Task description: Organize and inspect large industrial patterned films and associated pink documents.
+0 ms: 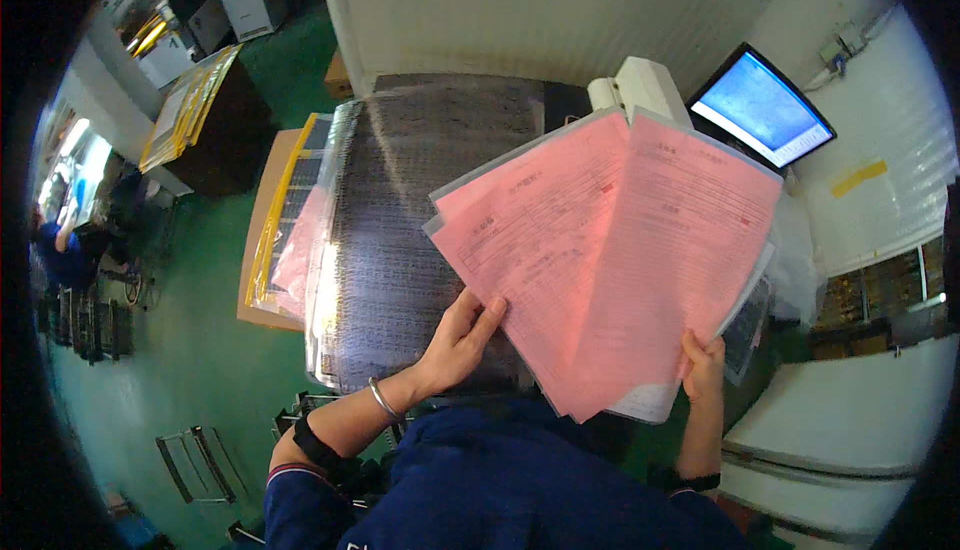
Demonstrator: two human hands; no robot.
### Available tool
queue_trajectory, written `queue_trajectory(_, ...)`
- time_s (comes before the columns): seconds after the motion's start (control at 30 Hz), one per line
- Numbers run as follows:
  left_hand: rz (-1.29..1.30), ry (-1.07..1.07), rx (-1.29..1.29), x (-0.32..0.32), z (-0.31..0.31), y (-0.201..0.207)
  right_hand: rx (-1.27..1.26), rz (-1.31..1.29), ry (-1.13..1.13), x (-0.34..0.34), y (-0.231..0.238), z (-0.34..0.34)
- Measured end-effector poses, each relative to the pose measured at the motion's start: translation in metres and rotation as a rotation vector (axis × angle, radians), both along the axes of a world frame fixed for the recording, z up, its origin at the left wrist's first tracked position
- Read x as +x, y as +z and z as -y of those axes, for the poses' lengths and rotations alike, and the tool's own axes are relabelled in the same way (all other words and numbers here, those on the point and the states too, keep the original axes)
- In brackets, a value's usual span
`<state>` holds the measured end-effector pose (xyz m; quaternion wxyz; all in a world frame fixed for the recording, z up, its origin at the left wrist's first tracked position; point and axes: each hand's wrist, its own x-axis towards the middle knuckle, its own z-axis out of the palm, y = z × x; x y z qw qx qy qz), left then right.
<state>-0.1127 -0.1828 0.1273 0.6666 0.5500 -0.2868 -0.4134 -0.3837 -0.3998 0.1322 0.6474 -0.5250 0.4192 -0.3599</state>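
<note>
Beside a dark, woven-looking surface (420, 210), partly over it, we hold fanned pink printed forms (680, 220) — our left hand (457, 345) gripping their left edge, our right hand (704, 368) the lower right. Beyond glows a monitor (763, 108); a silver bangle (380, 398) circles our left wrist.

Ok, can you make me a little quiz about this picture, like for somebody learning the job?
1. What colour are the front papers held by the left fingers and right fingers?

2. True or false: the silver bracelet is on the right wrist.

3. What is at the picture's upper right? A) a teapot; B) a lit screen; C) a football.

Key: 1. Pink. 2. False, it is on the left. 3. B.
</note>
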Motion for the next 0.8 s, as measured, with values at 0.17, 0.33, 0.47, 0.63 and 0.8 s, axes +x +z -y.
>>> queue_trajectory(0.17, -0.018, 0.076, -0.064, 0.003, -0.007, 0.011, -0.012, 0.004, -0.037, 0.01, 0.004, 0.003)
queue_trajectory(0.33, 0.02, 0.137, -0.119, 0.003, -0.009, 0.015, -0.035, 0.067, 0.082, 0.014, 0.01, 0.003)
queue_trajectory(0.47, 0.034, 0.156, -0.037, 0.019, -0.017, 0.016, -0.024, -0.116, 0.166, 0.003, 0.019, 0.013)
queue_trajectory(0.63, 0.052, 0.041, -0.028, 0.039, -0.019, 0.026, -0.092, -0.175, 0.461, 0.033, 0.027, 0.003)
queue_trajectory(0.8, 0.169, 0.013, -0.034, 0.044, -0.022, 0.021, -0.152, -0.078, 0.663, 0.06, 0.03, -0.01)
